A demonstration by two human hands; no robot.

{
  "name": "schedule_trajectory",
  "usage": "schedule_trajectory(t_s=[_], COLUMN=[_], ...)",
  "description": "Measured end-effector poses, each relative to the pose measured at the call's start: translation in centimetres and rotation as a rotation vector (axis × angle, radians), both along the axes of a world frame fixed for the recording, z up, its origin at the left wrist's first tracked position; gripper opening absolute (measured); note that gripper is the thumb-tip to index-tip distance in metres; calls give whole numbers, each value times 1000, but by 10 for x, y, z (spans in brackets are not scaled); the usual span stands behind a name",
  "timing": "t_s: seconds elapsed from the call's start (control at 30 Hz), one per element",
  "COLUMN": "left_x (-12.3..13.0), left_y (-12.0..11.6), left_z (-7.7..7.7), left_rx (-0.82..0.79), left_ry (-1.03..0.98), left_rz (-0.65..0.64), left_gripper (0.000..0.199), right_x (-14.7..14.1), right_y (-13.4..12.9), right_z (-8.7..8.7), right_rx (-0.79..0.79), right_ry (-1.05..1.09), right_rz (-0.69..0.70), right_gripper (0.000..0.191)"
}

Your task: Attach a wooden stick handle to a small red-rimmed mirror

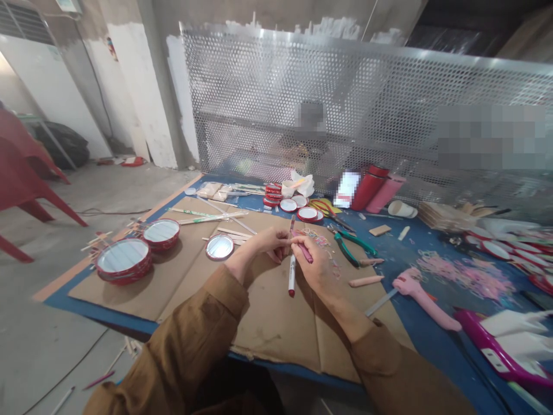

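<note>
My left hand (276,243) and my right hand (314,262) meet over the cardboard sheet (259,323), fingers closed. Between the thumb and fingers of my right hand is a slim pink piece (306,252). A white marker pen (292,276) with a red end points toward me between the hands; whether it is gripped or lies beneath them, I cannot tell. In line with it, a narrow brownish stick (292,222) shows beyond my fingertips. My left fingers pinch at the same spot, and what they hold is hidden. Left of them lies a round red-rimmed disc (220,246).
Two red drum-like rounds (123,259) with wooden pegs stand at left. Green-handled pliers (352,248), a pink glue gun (425,300), loose rubber bands (466,274) and a purple power strip (496,346) are at right. A perforated metal panel (268,86) rises behind the table.
</note>
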State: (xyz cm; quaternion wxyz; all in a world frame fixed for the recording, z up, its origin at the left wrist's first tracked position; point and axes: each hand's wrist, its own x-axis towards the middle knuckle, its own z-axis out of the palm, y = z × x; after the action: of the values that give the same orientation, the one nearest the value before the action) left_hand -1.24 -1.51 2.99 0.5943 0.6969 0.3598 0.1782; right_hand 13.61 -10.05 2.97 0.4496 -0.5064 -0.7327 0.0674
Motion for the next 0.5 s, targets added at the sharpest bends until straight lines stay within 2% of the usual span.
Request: schedule_trajectory(t_s=[0.3,0.5], left_x=[0,1], left_y=[2,6], left_z=[-4,-9], left_rx=[-19,-44], left_ry=[-12,-5], left_rz=[-5,12], left_gripper=[42,32], right_x=[0,-1], right_y=[-2,-3], right_z=[3,6], right_rx=[-30,-2], right_ry=[-6,-56], right_rz=[38,-34], right_gripper=[13,13])
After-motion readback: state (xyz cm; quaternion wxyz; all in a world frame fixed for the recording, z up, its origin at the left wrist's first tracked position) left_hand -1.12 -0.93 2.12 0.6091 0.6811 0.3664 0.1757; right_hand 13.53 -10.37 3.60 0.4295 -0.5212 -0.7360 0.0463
